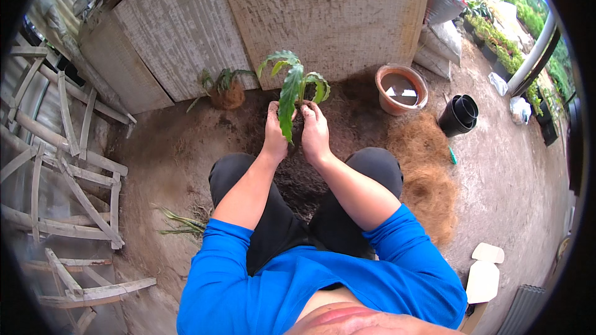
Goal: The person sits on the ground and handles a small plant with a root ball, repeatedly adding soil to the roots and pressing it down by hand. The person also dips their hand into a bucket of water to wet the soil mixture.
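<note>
A young plant with long, wavy-edged green leaves (290, 90) stands upright between my two hands. My left hand (274, 132) cups its base from the left, partly covered by a drooping leaf. From the right, my right hand (315, 130) closes around the same base, thumb near the stems. Dirt marks the fingers of both hands. Between the palms the root ball is mostly hidden. Dark loose soil (302, 181) covers the ground beneath, between my knees. Ahead to the left, another plant sits in a ball of brown fibre (228, 95) against the boards.
Right of me lie brown coconut-like fibre (426, 167), a clay pot of murky water (393, 106), stacked black plastic pots (458, 115) and a small green object (452, 156). Boards (326, 18) block the front. A wooden frame (84, 195) and cut leaves (181, 221) are left.
</note>
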### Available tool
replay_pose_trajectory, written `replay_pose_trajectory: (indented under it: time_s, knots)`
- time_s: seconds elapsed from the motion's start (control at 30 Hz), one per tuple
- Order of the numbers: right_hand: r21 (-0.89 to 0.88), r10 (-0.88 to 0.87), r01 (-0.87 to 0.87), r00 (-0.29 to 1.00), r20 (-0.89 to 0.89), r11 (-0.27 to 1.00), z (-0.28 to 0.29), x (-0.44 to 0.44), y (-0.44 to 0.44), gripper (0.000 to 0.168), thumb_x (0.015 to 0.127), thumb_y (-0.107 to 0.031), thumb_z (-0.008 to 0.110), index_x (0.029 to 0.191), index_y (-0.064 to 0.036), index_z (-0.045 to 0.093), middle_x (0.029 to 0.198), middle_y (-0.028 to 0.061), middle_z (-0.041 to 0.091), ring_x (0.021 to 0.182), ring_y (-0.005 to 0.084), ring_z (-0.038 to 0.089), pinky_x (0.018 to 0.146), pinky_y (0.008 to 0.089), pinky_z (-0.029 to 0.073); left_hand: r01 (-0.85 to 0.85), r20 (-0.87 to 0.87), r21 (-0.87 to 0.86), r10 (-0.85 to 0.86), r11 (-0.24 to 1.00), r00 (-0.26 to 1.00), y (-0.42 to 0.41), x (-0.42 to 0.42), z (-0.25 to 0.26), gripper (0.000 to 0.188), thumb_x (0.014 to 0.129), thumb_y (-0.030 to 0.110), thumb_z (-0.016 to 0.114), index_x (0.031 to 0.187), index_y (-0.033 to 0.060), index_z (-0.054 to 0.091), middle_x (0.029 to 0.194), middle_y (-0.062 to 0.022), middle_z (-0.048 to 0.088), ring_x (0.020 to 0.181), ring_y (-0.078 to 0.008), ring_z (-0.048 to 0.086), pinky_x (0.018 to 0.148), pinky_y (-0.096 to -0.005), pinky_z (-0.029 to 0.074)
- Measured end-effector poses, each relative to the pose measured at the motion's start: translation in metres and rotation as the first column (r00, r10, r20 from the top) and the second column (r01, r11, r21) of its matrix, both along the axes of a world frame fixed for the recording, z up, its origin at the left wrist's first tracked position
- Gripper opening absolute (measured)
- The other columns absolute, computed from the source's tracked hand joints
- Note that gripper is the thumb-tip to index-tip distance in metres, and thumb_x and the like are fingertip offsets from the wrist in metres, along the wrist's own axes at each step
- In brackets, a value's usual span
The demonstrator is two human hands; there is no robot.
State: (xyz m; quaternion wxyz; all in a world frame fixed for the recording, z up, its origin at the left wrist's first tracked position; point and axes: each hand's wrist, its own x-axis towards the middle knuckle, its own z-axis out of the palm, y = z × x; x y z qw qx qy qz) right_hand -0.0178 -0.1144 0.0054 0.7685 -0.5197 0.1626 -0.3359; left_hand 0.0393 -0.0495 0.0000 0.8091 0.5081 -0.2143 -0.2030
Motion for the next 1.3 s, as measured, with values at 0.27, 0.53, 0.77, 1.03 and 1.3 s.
replay_pose_trajectory:
  time_s: [0.27,0.53,0.77,1.03,1.3]
  knots:
    - [-0.060,0.013,-0.018,0.997,-0.076,0.998,0.003,-0.012,-0.005,0.025,0.084,-0.009,0.041,0.101,0.004,0.052,0.095,0.0094,0.056,0.088,0.0134,0.049,0.082,0.0255,0.038,0.051,-0.070,-0.021,-0.052,0.998,0.996,-0.001,-0.011,-0.006,0.029,0.082,0.005,0.049,0.111,0.0037,0.044,0.100,-0.0055,0.051,0.091,-0.0136,0.050,0.081,-0.0267,0.040]
    - [-0.074,0.029,-0.028,1.000,0.003,0.997,-0.004,-0.012,0.000,0.026,0.083,-0.013,0.043,0.101,0.005,0.052,0.095,0.0142,0.059,0.090,0.0171,0.054,0.082,0.0283,0.040,0.016,-0.246,-0.174,-0.060,0.985,0.968,0.003,-0.035,0.034,0.014,0.085,0.020,0.051,0.094,0.0090,0.048,0.086,-0.0022,0.055,0.078,-0.0116,0.056,0.069,-0.0265,0.046]
    - [-0.160,0.063,-0.074,0.995,-0.077,0.984,0.007,-0.018,0.014,0.026,0.083,-0.011,0.042,0.101,0.005,0.052,0.095,0.0133,0.058,0.091,0.0168,0.053,0.083,0.0280,0.039,-0.099,-0.111,-0.034,0.095,0.994,0.989,0.017,-0.021,0.006,0.008,0.084,0.013,0.050,0.088,0.0068,0.048,0.083,-0.0037,0.053,0.075,-0.0108,0.054,0.068,-0.0257,0.045]
    - [-0.019,0.112,-0.113,0.991,-0.068,0.993,0.003,-0.010,0.022,0.031,0.090,-0.019,0.039,0.105,0.005,0.050,0.099,0.0103,0.056,0.094,0.0142,0.049,0.085,0.0260,0.037,-0.135,-0.033,-0.016,0.135,0.991,0.990,0.022,-0.010,0.000,0.009,0.083,0.010,0.050,0.089,0.0044,0.048,0.082,-0.0043,0.053,0.075,-0.0115,0.054,0.068,-0.0255,0.045]
    - [-0.018,0.079,-0.082,0.989,-0.123,0.996,-0.007,0.012,0.026,0.022,0.088,-0.012,0.043,0.098,0.004,0.053,0.092,0.0063,0.057,0.085,0.0100,0.049,0.077,0.0242,0.039,-0.112,-0.128,-0.062,0.103,0.992,0.986,0.028,0.002,-0.008,0.019,0.081,0.000,0.051,0.099,0.0033,0.048,0.093,-0.0029,0.053,0.086,-0.0098,0.051,0.077,-0.0228,0.041]
